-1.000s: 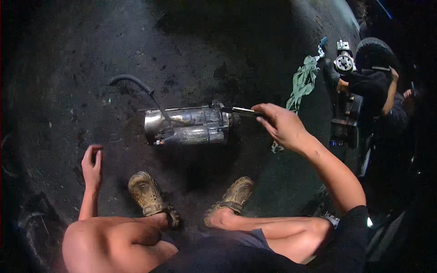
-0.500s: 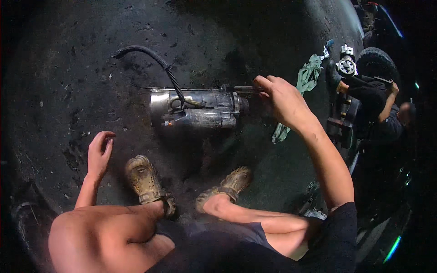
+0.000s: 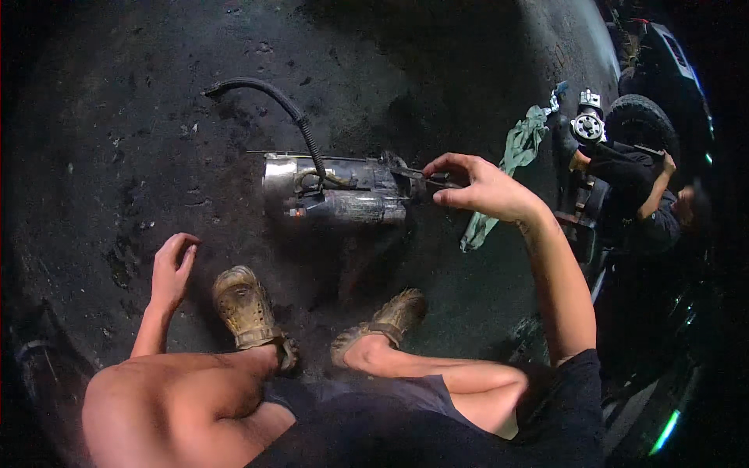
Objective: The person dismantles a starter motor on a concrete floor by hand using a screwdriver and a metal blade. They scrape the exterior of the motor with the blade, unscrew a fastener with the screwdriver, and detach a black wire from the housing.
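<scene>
A worn cylindrical electric motor (image 3: 343,207), which looks like a starter motor, lies on its side on the dark floor in front of me. A black corrugated hose (image 3: 300,121) curves up from its middle and away to the left. My right hand (image 3: 488,187) is closed, thumb and fingers pinching a slim dark metal tool (image 3: 415,174) whose tip meets the motor's right end. The tool's exact kind is unclear. My left hand (image 3: 173,265) hangs empty near my left foot, its fingers loosely bent and thumb apart, not touching the motor.
A green rag (image 3: 525,140) lies on the stained floor (image 3: 156,101) to the right. Past it are a silver pulley-like part (image 3: 587,127), a tyre (image 3: 644,117) and another person (image 3: 647,203) holding a flat object. My clogs (image 3: 243,304) stand just nearer than the motor.
My right hand has turned and shifted, so the tool now slants across the motor's right end, where before it lay along the far side. The left hand stays about where it was.
</scene>
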Available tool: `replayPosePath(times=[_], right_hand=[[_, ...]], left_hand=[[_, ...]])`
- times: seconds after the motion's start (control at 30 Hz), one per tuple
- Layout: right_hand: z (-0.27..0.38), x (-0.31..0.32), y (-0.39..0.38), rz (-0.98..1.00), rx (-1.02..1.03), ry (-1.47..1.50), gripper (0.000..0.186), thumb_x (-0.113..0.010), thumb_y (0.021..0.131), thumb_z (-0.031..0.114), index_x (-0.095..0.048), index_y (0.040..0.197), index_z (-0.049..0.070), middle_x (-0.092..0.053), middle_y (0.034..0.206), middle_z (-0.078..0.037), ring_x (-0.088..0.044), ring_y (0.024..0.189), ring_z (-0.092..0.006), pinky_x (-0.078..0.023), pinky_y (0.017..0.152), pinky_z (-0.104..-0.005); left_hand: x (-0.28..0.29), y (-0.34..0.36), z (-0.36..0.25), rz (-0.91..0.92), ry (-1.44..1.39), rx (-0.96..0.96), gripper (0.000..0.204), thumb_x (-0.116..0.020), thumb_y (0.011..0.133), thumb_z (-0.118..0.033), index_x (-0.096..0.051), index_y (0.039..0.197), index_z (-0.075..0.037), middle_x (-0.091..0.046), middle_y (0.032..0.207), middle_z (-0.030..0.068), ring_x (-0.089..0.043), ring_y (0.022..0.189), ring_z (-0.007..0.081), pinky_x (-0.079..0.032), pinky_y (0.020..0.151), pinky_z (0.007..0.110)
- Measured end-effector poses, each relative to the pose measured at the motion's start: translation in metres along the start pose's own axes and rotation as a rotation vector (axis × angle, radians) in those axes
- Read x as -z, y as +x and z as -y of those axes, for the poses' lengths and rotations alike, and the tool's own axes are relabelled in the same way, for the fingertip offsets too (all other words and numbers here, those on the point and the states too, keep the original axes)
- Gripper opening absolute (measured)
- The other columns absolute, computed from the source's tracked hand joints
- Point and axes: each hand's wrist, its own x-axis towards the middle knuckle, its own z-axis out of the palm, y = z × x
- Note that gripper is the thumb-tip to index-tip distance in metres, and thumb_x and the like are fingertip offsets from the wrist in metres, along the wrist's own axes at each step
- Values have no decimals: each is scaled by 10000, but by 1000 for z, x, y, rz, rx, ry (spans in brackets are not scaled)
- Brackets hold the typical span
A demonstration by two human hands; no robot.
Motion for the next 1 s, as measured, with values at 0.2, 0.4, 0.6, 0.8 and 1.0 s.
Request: replayPosePath(times=[0.2, 0.4, 0.6, 0.8, 1.0], right_hand=[[-8, -5, 2, 36, -17, 249, 539, -789, 845, 230, -640, 1310, 1, -714, 1094, -86, -650, 996, -124, -523, 917, -310], [-21, -26, 33, -311, 84, 157, 230, -747, 943, 207, -723, 1072, 18, -729, 1004, -58, -662, 924, -120, -529, 804, -286], [-57, -44, 69, -764, 181, 132, 212, -759, 919, 211, -701, 942, 9, -736, 911, -75, -670, 811, -127, -523, 758, -288], [-51, -63, 69, -977, 262, -47, 207, -752, 893, 175, -674, 1038, 48, -736, 810, -118, -741, 726, -247, -575, 706, -375], [-45, -89, 58, -1033, 368, -193, 194, -751, 874, 111, -590, 969, 58, -696, 732, -107, -719, 640, -283, -564, 583, -375]], left_hand=[[-3, 9, 7, -2, 4, -38, 113, -613, 978, -62, -650, 1049, 18, -666, 971, 134, -659, 898, 256, -508, 832, 341], [-5, 7, 9, 4, 1, -38, 110, -619, 971, -61, -656, 1044, 13, -675, 978, 133, -674, 936, 262, -510, 843, 341], [-11, 6, 7, -11, -5, -51, 109, -621, 964, -60, -657, 1040, 9, -668, 960, 126, -659, 868, 246, -511, 798, 338], [-14, -1, 9, 9, 73, -32, 113, -617, 968, -70, -650, 1039, 11, -660, 946, 128, -652, 841, 242, -510, 775, 338], [-21, 0, 13, 28, 2, -42, 120, -617, 967, -76, -643, 1045, 11, -665, 947, 143, -657, 867, 276, -509, 803, 360]])
